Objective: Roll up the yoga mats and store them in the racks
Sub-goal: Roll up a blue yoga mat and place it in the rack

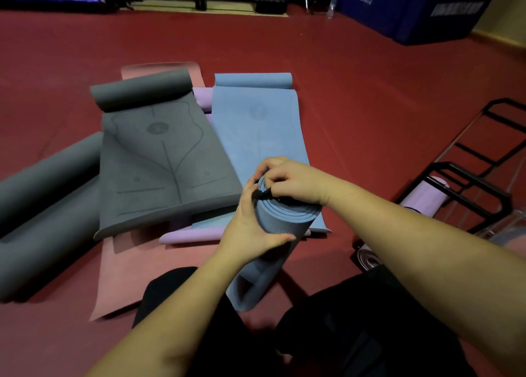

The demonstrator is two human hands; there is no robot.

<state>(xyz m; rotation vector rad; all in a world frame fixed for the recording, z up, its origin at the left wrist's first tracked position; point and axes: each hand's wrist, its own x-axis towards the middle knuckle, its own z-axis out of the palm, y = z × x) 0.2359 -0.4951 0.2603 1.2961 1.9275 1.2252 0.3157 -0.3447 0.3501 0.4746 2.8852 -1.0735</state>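
The rolled blue mat (266,251) stands tilted on end between the person's knees near the close edge of the floor (355,98), its long axis running up and away, spiral end uppermost; it looks soft, light and springy, best clasped around the barrel. The left hand (250,223) wraps that barrel, while the right hand (293,181) pinches a dark strap (263,193) at the top end. Beyond lie unrolled mats: grey (168,166), blue (262,126); the black rack (466,189) stands at the right edge.

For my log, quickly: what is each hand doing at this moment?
Left hand: fingers curled around the rolled blue foam yoga mat, holding it.
Right hand: fingers pinch a thin black strap at the roll's top end.
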